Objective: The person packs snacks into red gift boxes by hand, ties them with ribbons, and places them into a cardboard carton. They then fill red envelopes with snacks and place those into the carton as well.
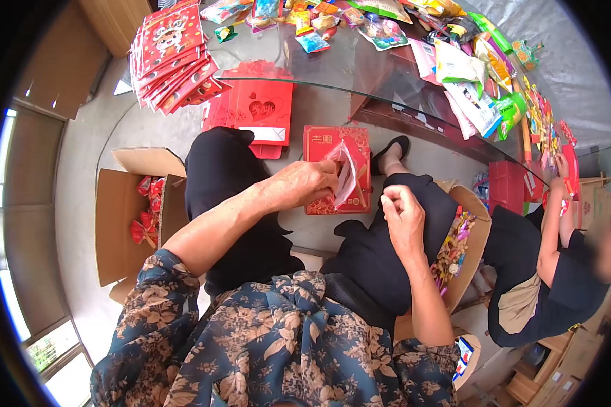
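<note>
My left hand (304, 184) is closed on the edge of a small red-and-clear bag (347, 178), whose mouth gapes open. Under the bag lies a red box with gold patterns (319, 141), between my knees. To the right of the bag, apart from it, my right hand (404, 216) is raised with its fingers curled together; anything in them is hidden. Beside my right leg stands a cardboard box (480, 234) holding many small wrapped sweets (455, 252).
A glass table (285, 61) ahead bears red printed packets (166, 51) and colourful snack packs (455, 64). Red heart-print bags (268, 112) lie below its edge. An open carton (119, 224) with red bundles is at left. A co-worker (557, 271) sits at right.
</note>
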{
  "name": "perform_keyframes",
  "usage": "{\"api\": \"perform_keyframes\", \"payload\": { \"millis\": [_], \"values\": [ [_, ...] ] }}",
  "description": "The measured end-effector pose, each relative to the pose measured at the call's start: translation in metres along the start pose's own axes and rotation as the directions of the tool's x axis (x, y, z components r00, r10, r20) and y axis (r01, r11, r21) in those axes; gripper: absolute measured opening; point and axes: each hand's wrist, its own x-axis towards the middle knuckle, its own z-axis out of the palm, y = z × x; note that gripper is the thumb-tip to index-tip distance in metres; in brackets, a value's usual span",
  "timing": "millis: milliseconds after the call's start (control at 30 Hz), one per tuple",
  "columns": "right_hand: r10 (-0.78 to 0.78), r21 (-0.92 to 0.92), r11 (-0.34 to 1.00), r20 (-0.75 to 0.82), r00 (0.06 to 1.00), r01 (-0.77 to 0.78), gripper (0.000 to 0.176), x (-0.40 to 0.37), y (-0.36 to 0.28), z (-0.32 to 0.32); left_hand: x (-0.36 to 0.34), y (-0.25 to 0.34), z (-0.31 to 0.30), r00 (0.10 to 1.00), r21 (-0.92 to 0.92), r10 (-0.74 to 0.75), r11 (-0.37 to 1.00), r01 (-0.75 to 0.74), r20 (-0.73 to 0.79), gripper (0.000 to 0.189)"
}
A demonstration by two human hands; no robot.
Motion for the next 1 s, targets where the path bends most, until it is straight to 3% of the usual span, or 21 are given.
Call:
{"api": "perform_keyframes", "payload": {
  "millis": [133,233,267,367,400,467,500,567,633,733,800,900,933,1000],
  "values": [
    [0.023,-0.011,1.0,0.086,0.996,-0.022,0.05,0.016,-0.01,0.002,-0.003,0.005,-0.002,1.0,0.024,-0.016,1.0,0.016,0.011,0.012],
    [-0.231,-0.308,0.912,0.158,0.96,0.27,0.065,0.024,-0.011,0.015,-0.008,-0.001,0.002,0.998,0.065,-0.04,0.997,0.037,0.042,0.012],
    [-0.089,-0.334,0.926,0.258,0.962,0.175,0.062,0.026,-0.014,0.017,-0.009,-0.001,0.002,0.998,0.093,-0.046,0.995,0.041,0.053,0.011],
    [-0.11,-0.266,0.944,0.311,0.944,0.197,0.051,0.035,0.011,0.029,-0.008,-0.004,-0.002,0.997,0.171,-0.025,0.985,0.011,0.077,0.009],
    [-0.129,-0.143,0.974,0.287,0.949,0.176,0.031,0.038,0.015,0.031,-0.008,-0.005,-0.004,0.996,0.193,-0.013,0.981,-0.003,0.083,0.008],
    [-0.005,-0.078,0.996,0.313,0.95,0.031,0.022,0.043,0.035,0.038,-0.004,-0.005,-0.01,0.993,0.27,0.009,0.962,-0.04,0.117,0.008],
    [0.057,-0.048,0.998,0.329,0.942,-0.043,0.018,0.045,0.04,0.04,-0.001,-0.005,-0.012,0.991,0.306,0.019,0.95,-0.059,0.134,0.008],
    [0.114,0.231,0.956,0.278,0.954,-0.181,0.014,0.051,0.048,0.045,0.005,-0.002,-0.016,0.986,0.395,0.074,0.91,-0.129,0.152,0.009],
    [0.151,0.179,0.968,0.131,0.98,-0.173,0.017,0.047,0.025,0.036,0.012,0.005,-0.022,0.984,0.434,0.053,0.892,-0.124,0.172,0.009],
    [0.299,0.12,0.92,0.402,0.866,-0.373,0.021,0.055,0.033,0.039,0.02,-0.009,-0.021,0.981,0.442,0.065,0.886,-0.142,0.184,0.007],
    [0.34,0.222,0.847,0.475,0.812,-0.484,0.022,0.052,0.041,0.047,0.024,-0.007,-0.027,0.98,0.446,0.07,0.882,-0.149,0.188,0.007],
    [0.327,0.301,0.776,0.559,0.762,-0.554,0.028,0.045,0.043,0.05,0.021,-0.016,-0.024,0.983,0.578,0.171,0.797,-0.177,0.065,0.013],
    [0.323,0.32,0.757,0.574,0.752,-0.569,0.028,0.043,0.042,0.05,0.02,-0.001,-0.029,0.991,0.587,0.136,0.801,-0.118,0.014,0.017],
    [0.325,0.331,0.734,0.595,0.735,-0.593,0.031,0.04,0.038,0.048,0.015,0.029,-0.025,0.976,0.38,0.083,0.925,0.0,-0.204,0.01]
  ]
}}
